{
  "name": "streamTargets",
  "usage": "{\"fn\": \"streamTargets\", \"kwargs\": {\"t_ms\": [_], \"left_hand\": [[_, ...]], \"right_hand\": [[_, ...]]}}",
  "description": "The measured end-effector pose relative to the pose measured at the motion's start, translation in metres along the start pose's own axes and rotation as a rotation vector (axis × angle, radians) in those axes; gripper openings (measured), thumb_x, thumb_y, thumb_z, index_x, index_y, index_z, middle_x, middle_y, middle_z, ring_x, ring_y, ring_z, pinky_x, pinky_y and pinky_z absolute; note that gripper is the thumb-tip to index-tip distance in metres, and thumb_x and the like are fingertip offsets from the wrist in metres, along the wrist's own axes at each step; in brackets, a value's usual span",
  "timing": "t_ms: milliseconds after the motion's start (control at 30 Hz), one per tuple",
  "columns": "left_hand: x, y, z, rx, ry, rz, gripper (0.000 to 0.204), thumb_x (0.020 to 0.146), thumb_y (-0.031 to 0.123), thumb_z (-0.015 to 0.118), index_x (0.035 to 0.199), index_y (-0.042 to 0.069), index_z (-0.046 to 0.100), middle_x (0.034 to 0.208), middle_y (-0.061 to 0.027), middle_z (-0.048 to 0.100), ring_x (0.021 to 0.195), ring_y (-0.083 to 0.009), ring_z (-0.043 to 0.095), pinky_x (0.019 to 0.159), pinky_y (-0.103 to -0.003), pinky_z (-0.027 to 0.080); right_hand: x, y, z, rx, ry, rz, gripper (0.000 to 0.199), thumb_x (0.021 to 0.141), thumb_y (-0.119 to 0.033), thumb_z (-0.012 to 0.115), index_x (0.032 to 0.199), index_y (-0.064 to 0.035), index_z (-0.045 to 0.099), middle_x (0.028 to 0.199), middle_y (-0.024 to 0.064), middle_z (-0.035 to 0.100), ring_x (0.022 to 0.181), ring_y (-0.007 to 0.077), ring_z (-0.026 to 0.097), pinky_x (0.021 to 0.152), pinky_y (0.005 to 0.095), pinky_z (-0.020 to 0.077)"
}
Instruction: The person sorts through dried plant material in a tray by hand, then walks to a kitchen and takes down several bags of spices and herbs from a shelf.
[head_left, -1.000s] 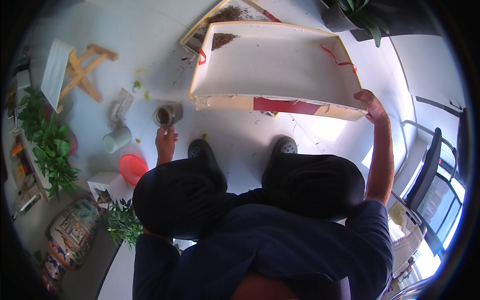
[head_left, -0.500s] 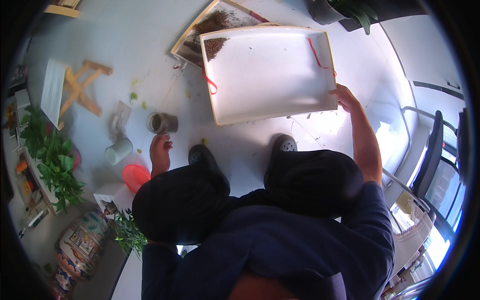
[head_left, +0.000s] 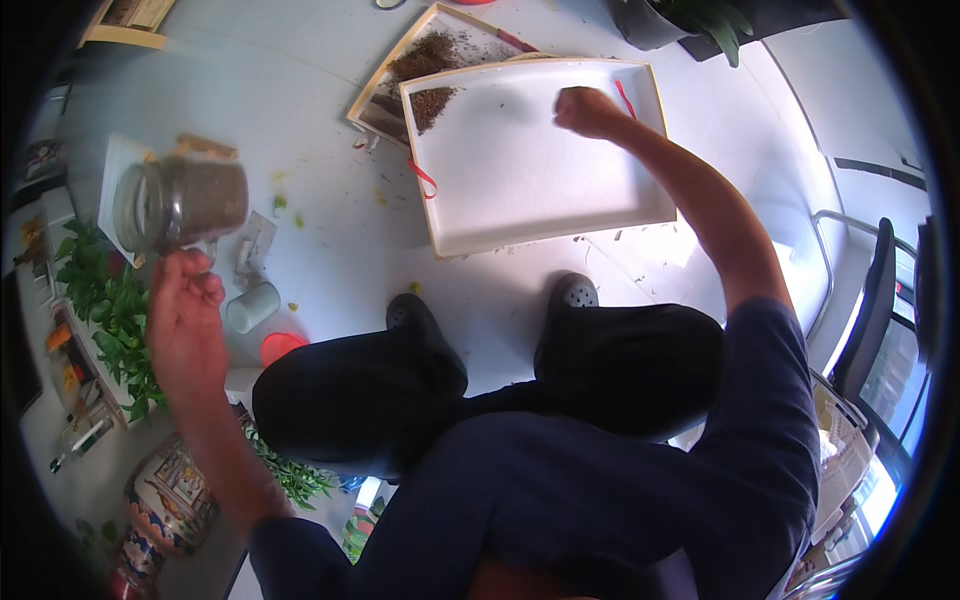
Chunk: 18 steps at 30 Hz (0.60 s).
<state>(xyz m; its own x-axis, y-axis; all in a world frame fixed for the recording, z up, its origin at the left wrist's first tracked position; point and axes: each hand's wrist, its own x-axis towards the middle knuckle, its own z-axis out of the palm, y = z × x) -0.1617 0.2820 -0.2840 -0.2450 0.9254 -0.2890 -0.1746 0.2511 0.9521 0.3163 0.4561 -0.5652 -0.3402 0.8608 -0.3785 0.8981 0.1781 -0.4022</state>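
My left hand (head_left: pixel 186 300) is raised at the left, its fingers closed at the side of a glass jar (head_left: pixel 207 200). The jar is tilted onto its side, mouth to the left, with brown matter inside. My right hand (head_left: pixel 588 112) is over the right half of a shallow white tray (head_left: pixel 520 190) with a pale wooden rim. Its fingers are curled in, and whatever they may hold is hidden. A red ribbon (head_left: pixel 423 178) hangs at the tray's left end, and another ribbon (head_left: pixel 626 98) lies at its right. Dark soil (head_left: pixel 432 105) is heaped in its upper left corner.
Under the tray's far left corner is a second tray (head_left: pixel 385 75) with soil. A pale cup (head_left: pixel 253 308) lies on the floor beside a clear plastic wrapper (head_left: pixel 255 245) and a red bowl (head_left: pixel 283 347). A folding stool (head_left: pixel 120 190) and leafy plants (head_left: pixel 105 300) stand left; a potted plant (head_left: pixel 650 22) stands far right.
My left hand has picked the jar off the floor and lifted it up to the left. My right hand has left the tray's right edge and moved in over the tray.
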Motion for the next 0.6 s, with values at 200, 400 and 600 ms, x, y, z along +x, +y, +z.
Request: {"fn": "streamTargets", "kwargs": {"t_ms": [200,400,600], "left_hand": [[-0.019,0.007,0.086,-0.169,-0.128,-0.003,0.023,0.103,0.024,0.048,0.101,0.004,0.057,0.100,-0.0071,0.057,0.088,-0.0150,0.050,0.079,-0.030,0.039],[-0.023,-0.022,0.091,-0.183,-0.156,-0.084,0.021,0.100,0.025,0.053,0.096,0.006,0.061,0.099,-0.0052,0.058,0.086,-0.0142,0.049,0.077,-0.030,0.037],[-0.002,-0.024,0.074,-0.238,-0.121,-0.234,0.018,0.099,0.025,0.055,0.094,0.009,0.061,0.097,-0.0030,0.059,0.082,-0.0137,0.050,0.077,-0.030,0.037]], "right_hand": [[0.074,-0.053,0.070,0.089,0.175,0.339,0.031,0.083,-0.021,0.059,0.104,0.0007,0.068,0.103,0.0218,0.069,0.102,0.0353,0.066,0.087,0.0418,0.0527],[0.098,-0.097,0.074,0.403,0.084,0.017,0.030,0.082,-0.014,0.056,0.108,-0.0070,0.069,0.113,0.0175,0.067,0.107,0.0348,0.063,0.091,0.0406,0.0520],[0.080,-0.099,0.092,0.098,0.391,-0.158,0.040,0.081,-0.019,0.064,0.119,-0.0076,0.063,0.118,0.0156,0.061,0.112,0.0330,0.057,0.101,0.0395,0.0454]]}}
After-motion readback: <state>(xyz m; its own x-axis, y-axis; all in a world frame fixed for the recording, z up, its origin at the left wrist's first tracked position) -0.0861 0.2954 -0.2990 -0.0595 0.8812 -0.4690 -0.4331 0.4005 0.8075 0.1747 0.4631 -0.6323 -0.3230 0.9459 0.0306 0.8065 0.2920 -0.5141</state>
